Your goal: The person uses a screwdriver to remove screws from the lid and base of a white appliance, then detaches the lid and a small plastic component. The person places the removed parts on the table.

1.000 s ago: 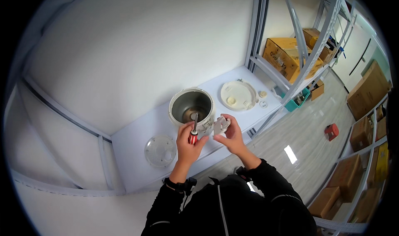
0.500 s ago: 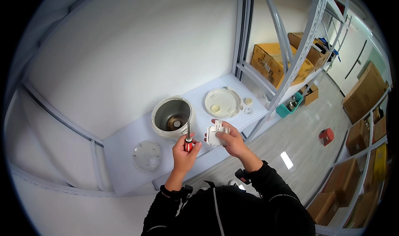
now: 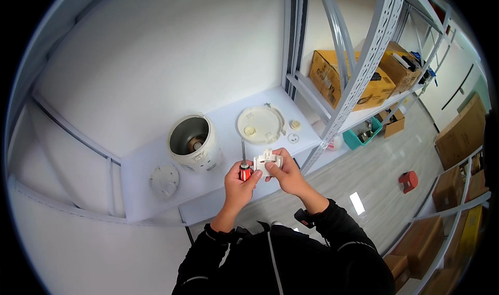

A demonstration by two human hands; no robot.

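Note:
My left hand (image 3: pixel 239 186) is closed around a screwdriver (image 3: pixel 245 171) with a red and black handle, its metal shaft pointing up and away from me. Close beside it, my right hand (image 3: pixel 289 174) grips a small white plastic part (image 3: pixel 267 162), the thumb pressed on its face. The left fingers come up to the part's left edge; whether they also hold it I cannot tell. Beyond my hands stands a white rice cooker body (image 3: pixel 205 152), its grey inside exposed. A round white lid (image 3: pixel 262 119) lies to its right, and a clear-white disc (image 3: pixel 164 182) to its left.
Two small round pieces lie right of the lid, a cream cap (image 3: pixel 295 124) and a white disc (image 3: pixel 293 138). A metal shelf post (image 3: pixel 358 82) rises at the right. Cardboard boxes (image 3: pixel 332 79), a teal basket (image 3: pixel 362 134) and a red stool (image 3: pixel 409 182) stand farther off.
My hands have come together, and the white part now touches or nearly touches my left hand. The view has shifted, so the cooker and lid appear farther left.

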